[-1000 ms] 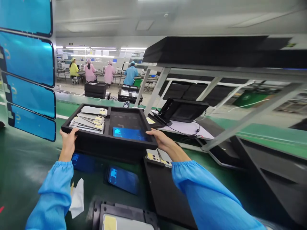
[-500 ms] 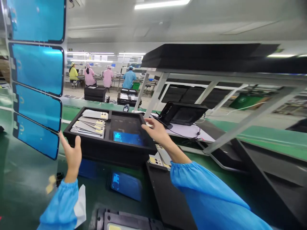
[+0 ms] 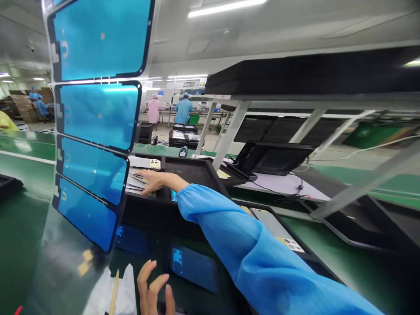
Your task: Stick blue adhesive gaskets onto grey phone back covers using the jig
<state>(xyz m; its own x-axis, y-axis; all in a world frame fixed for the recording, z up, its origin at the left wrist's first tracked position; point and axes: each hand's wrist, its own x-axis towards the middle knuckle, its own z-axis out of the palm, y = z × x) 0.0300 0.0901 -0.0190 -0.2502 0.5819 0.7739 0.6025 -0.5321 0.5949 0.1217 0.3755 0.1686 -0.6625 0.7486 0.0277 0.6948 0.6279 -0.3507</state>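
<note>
Nearest, at seven o'clock from the middle of the view, the left hand (image 3: 152, 297) has dropped away from the tray's near left corner. Its fingers are loosely curled with clear gaps between them, and nothing shows in its grasp. Just beside it, also toward seven, lies a crumpled white paper (image 3: 127, 286) with a thin wooden stick (image 3: 114, 291) across it. At six, a blue-filmed panel (image 3: 195, 269) lies on the dark surface. From eight up past ten hangs a clear sheet of blue film pieces (image 3: 95, 118); it now covers the left end of the tray.

Farther out, the black tray (image 3: 192, 168) stands just short of centre. The right hand (image 3: 160, 181) has swung from its right edge across to nearly nine o'clock, over the stack of phone-back panels (image 3: 136, 181) in the left compartment. That, I judge, makes the stack the place of work rather than the tray itself. Its fingers are spread and lie along the panels; whether they grip one, I cannot tell.

At four o'clock, beyond the sleeve, a grey panel (image 3: 274, 225) lies in another black tray. At three stands a dark screen (image 3: 275, 157). Farthest, toward eleven, a co-worker in blue (image 3: 183, 110) faces away.
</note>
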